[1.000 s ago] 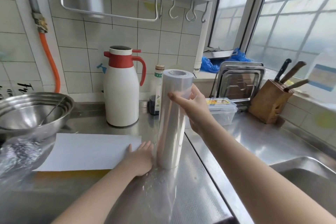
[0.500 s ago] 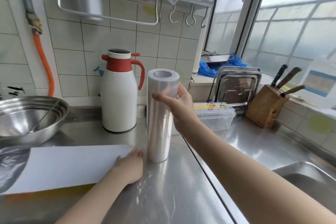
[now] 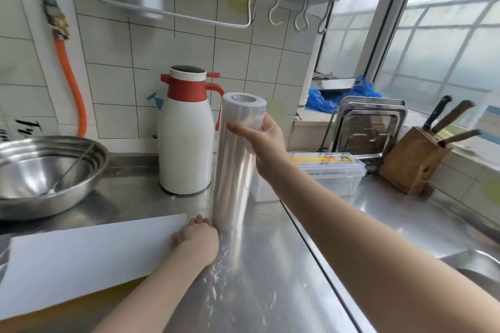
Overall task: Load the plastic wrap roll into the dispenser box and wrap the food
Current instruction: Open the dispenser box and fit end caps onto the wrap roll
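The plastic wrap roll (image 3: 235, 170) stands upright on the steel counter (image 3: 284, 292), just right of a white thermos. My right hand (image 3: 266, 140) grips the roll near its top, thumb across the front. At the roll's foot, my left hand (image 3: 198, 238) is curled over the right end of the long white dispenser box (image 3: 89, 257), which lies flat and shows a yellow front side. Thin clear film (image 3: 238, 278) lies crinkled on the counter in front of the roll.
The white and red thermos (image 3: 185, 143) stands close behind the roll. Stacked steel bowls (image 3: 40, 173) sit at the left. A clear lidded container (image 3: 332, 178), upright steel trays (image 3: 368, 127) and a knife block (image 3: 411, 165) line the right; a sink (image 3: 476, 267) lies at the lower right.
The roll stays upright in my right hand and now stands closer to the thermos. My left hand keeps its place at the box's right end.
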### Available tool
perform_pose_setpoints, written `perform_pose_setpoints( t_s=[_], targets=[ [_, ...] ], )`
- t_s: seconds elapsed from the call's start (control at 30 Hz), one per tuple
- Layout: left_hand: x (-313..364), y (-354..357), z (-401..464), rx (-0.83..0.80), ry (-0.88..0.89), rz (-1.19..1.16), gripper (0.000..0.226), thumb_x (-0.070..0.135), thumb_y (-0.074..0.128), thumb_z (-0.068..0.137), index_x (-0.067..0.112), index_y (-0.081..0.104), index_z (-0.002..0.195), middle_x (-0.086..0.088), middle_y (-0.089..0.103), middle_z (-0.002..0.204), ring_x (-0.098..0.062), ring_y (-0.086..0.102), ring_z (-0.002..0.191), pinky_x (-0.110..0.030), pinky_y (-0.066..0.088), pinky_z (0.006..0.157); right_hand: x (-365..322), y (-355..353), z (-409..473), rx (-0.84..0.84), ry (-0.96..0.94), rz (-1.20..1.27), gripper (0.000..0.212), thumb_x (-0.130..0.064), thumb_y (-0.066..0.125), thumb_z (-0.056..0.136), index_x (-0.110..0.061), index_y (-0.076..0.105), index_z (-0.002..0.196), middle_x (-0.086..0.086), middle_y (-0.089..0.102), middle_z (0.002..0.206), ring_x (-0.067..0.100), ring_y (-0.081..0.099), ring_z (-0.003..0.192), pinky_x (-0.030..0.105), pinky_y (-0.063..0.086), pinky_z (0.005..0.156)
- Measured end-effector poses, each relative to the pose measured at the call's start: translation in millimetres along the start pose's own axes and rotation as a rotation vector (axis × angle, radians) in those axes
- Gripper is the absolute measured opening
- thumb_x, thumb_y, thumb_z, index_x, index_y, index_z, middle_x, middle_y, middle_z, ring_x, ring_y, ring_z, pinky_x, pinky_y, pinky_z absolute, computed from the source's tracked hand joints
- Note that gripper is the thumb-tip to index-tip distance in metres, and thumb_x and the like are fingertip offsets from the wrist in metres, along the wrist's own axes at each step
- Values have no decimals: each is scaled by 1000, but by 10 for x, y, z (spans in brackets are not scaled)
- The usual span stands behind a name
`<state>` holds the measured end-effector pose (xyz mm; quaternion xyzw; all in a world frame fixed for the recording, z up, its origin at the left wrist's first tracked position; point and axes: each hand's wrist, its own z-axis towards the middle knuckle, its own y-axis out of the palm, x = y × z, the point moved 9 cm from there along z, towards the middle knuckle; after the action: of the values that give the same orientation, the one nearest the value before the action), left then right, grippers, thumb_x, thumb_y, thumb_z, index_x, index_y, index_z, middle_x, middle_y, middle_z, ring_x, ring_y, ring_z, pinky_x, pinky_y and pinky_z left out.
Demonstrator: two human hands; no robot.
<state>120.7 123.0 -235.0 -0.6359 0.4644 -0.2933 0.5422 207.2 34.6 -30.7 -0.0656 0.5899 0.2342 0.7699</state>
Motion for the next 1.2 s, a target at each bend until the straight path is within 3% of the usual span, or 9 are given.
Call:
perform_pose_setpoints(
  t_s=[0.3, 0.4, 0.5, 0.57, 0.73, 0.87, 0.93, 1.07, 1.2],
  targets=[
    [-3, 10, 35, 31, -1, 18, 57, 11, 41, 92, 2, 21, 145, -10, 28, 147, -23, 29, 138, -37, 37, 109, 80, 9, 60, -25, 2, -127, 59, -16, 82, 71, -13, 51, 122, 7, 67, 111, 13, 65, 93, 20, 52, 76],
    [-20, 25, 32, 57, 17, 25, 58, 12, 43, 90, 3, 23, 143, -10, 31, 145, -23, 32, 136, -37, 37, 104, 110, 28, 49, -40, 22, -148, 55, -18, 81, 73, -11, 54, 121, 8, 68, 111, 16, 66, 97, 26, 53, 84],
    [-44, 31, 21, 81, 27, 23, 59, 12, 41, 89, 5, 22, 145, -9, 28, 149, -21, 28, 139, -41, 29, 108, 160, 10, 19, -58, 88, -185, 53, -23, 79, 75, -6, 57, 120, 11, 69, 113, 22, 66, 104, 35, 53, 92],
    [-57, 26, -1, 63, 40, 10, 60, 11, 38, 90, 6, 19, 147, -9, 22, 154, -21, 22, 143, -43, 23, 112, 159, -19, -23, -81, 113, -230, 51, -30, 77, 77, -10, 57, 119, 6, 69, 111, 17, 65, 100, 31, 50, 90],
    [-26, -145, -89, 108, 55, 51, 53, 17, 41, 92, 9, 31, 143, -10, 30, 150, -23, 28, 140, -42, 22, 112, 81, -336, -145, 0, 212, -337, 71, -50, 66, 81, -15, 42, 138, 1, 53, 116, 15, 51, 104, 32, 39, 90],
    [222, -411, -197, 152, 123, 158, 35, 12, 44, 92, 13, 54, 125, -5, 55, 131, -25, 53, 122, -34, 42, 95, 19, -673, -264, 34, 211, -413, 40, -40, 55, 92, -11, 59, 119, 5, 61, 107, 17, 57, 100, 39, 48, 93],
    [391, -601, -245, 192, 143, 173, 33, 7, 44, 90, 14, 59, 119, -4, 60, 125, -25, 59, 115, -32, 46, 87, 86, -913, -359, 71, 242, -466, 25, -29, 53, 95, -10, 63, 108, 6, 63, 95, 17, 58, 91, 35, 51, 84],
    [739, -865, -268, 218, 241, 185, 27, 7, 42, 91, 12, 62, 107, -7, 63, 116, -28, 61, 107, -30, 42, 75, 387, -1376, -598, 33, 390, -636, 23, -14, 51, 95, -4, 66, 110, 16, 67, 104, 17, 57, 88, 26, 47, 71],
    [1049, -1141, -220, 288, 329, 100, 19, 12, 40, 92, 14, 58, 89, -9, 65, 106, -30, 61, 96, -33, 42, 72, 647, -1804, -766, -67, 496, -946, 29, -8, 47, 93, 3, 66, 113, 23, 63, 120, 33, 61, 105, 40, 51, 88]
  ],
)
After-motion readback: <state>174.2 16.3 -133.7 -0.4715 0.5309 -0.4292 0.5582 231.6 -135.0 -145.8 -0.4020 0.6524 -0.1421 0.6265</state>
